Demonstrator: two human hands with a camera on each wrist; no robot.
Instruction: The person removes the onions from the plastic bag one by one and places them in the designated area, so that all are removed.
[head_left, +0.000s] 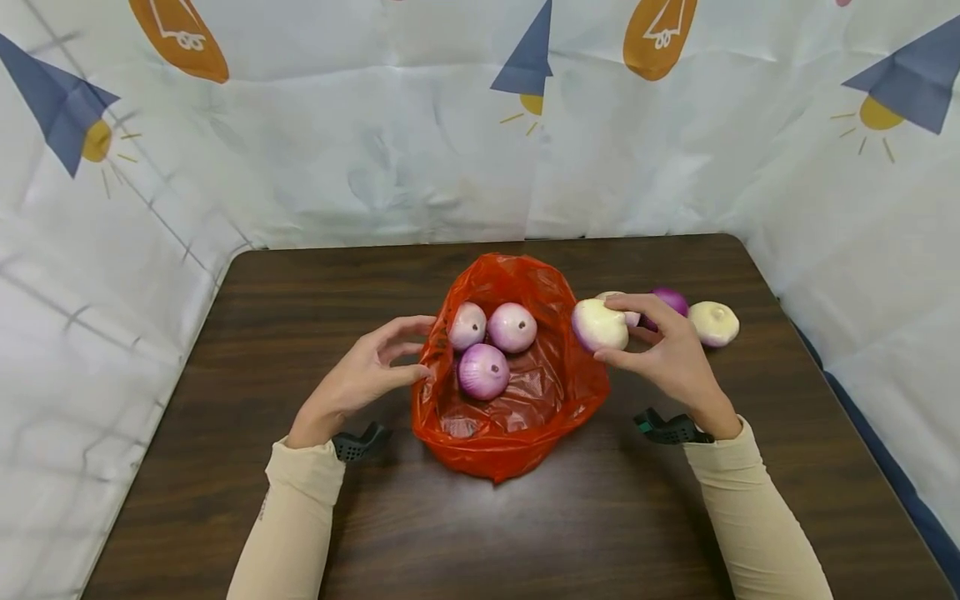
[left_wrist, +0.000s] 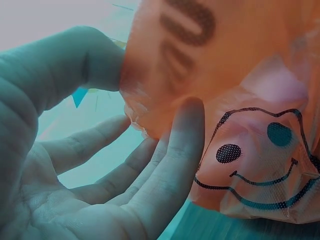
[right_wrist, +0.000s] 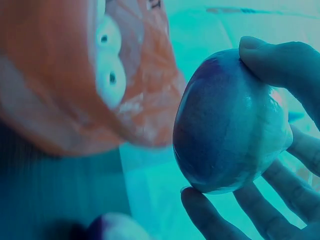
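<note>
A red plastic bag [head_left: 495,450] stands with its mouth spread wide on the table. Inside it lie three purple onions, one in front [head_left: 483,372] and two behind. My left hand [head_left: 365,367] holds the bag's left rim; in the left wrist view the thumb [left_wrist: 85,60] goes behind the bag's edge and the fingers [left_wrist: 180,135] lie against its outside, which bears a printed smiling face. At the bag's right rim, my right hand [head_left: 670,354] grips a pale onion [head_left: 600,326] between thumb and fingers, above the table.
To the right of the bag, beyond my right hand, lie a purple onion [head_left: 671,298], a whitish onion [head_left: 714,323] and another pale onion [head_left: 611,295], partly hidden. The dark wooden table [head_left: 480,542] meets a white printed cloth [head_left: 337,167] at the back and sides.
</note>
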